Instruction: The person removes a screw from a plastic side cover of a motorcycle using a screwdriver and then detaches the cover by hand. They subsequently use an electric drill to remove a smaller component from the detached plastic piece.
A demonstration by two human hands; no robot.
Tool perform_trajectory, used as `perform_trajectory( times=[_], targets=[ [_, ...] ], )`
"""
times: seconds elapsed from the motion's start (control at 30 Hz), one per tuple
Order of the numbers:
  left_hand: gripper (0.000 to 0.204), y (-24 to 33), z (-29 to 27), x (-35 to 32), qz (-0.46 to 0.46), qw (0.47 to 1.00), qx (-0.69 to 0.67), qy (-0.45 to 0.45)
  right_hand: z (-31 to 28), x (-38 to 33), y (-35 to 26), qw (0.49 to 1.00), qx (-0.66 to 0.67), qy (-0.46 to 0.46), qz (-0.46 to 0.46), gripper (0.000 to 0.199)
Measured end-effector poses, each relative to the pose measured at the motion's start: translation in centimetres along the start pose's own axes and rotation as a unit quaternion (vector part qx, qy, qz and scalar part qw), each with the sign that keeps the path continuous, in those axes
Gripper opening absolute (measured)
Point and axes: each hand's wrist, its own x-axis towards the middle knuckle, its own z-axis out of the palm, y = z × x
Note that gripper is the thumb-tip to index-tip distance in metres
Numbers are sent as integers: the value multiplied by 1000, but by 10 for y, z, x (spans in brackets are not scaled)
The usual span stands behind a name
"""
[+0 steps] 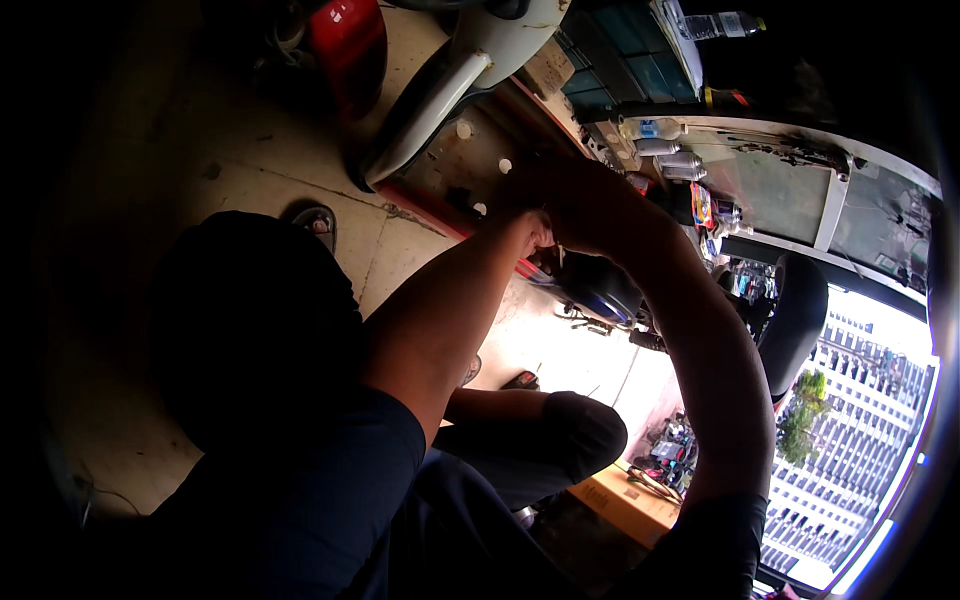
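The left hand [540, 228] is at the end of an almost straight arm, which rises from the lower middle of the frame. The right hand [572, 200] comes by a wide curve from the lower right, and both hands meet just above the centre. The left fingers are curled; the right hand lies in dark shade. I cannot tell what either of them holds. Nearest to them is a red-edged platform [432, 209] with round holes, in the upper middle. Its red rim passes below the hands, near a dark blue part [605, 285]. To the upper left, a pale body panel [440, 110] limits the room; farther left, the tiled floor [250, 160] is wide and dim. At right, bottles and cans [680, 160] stand beside glass panes [770, 185].
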Motion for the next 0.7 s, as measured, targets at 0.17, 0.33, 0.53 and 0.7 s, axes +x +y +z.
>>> perform_trajectory(
  times=[0.17,0.33,0.53,0.7],
  targets=[
    [9,0,-2,1,-5,1000,-3,2,-10,2,-15,999,-16,-4,39,33],
    [10,2,-1,3,-7,1000,-3,3,-12,1,-23,998,-40,-21,54,28],
    [11,3,2,5,-12,1000,-4,-1,-16,2,-32,992,-76,-66,76,21],
    [11,-2,-17,4,-14,999,-10,31,0,9,-26,997,-29,17,64,18]
  ],
)
